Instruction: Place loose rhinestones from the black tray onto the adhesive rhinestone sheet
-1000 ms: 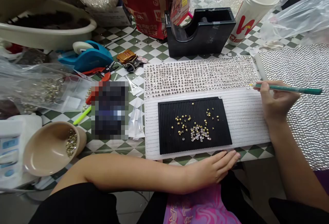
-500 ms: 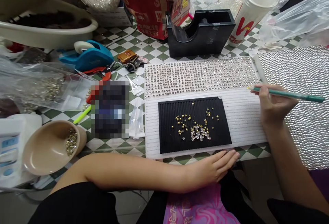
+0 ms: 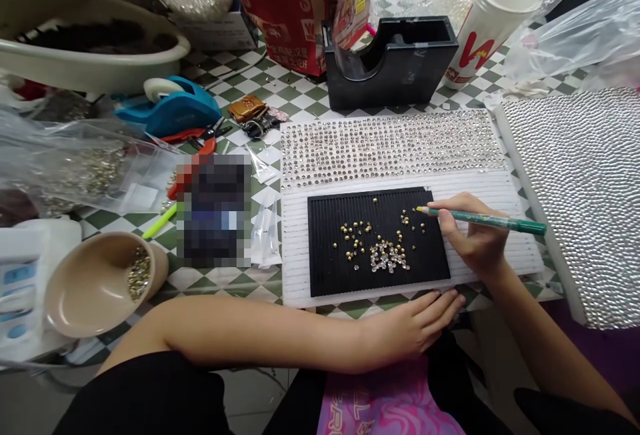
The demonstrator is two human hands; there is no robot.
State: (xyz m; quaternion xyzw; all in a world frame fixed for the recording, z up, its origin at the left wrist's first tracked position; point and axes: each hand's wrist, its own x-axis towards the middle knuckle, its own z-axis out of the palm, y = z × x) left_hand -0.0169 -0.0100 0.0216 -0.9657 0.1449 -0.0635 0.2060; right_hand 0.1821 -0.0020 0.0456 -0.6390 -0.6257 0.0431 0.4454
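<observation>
The right hand holds a green pencil-shaped tool; its fingers are clamped on the shaft close to the yellow tip. The tool lies nearly level, with the tip above the upper right part of a black ridged tray, beside small gold-colored stones. Contact between tip and stone cannot be determined. Loose stones are scattered on the tray, clustered most densely at its lower center, some showing clear faces. The tray rests on the lower portion of a white grooved board; along the board's upper portion, faceted stones are arranged in rows. The left hand is positioned at the board's front edge, fingers extended side by side; its underside is hidden, so any grip cannot be determined. A silver studded panel is located right of the board. A beige bowl containing stones stands at left on the checkered surface.
</observation>
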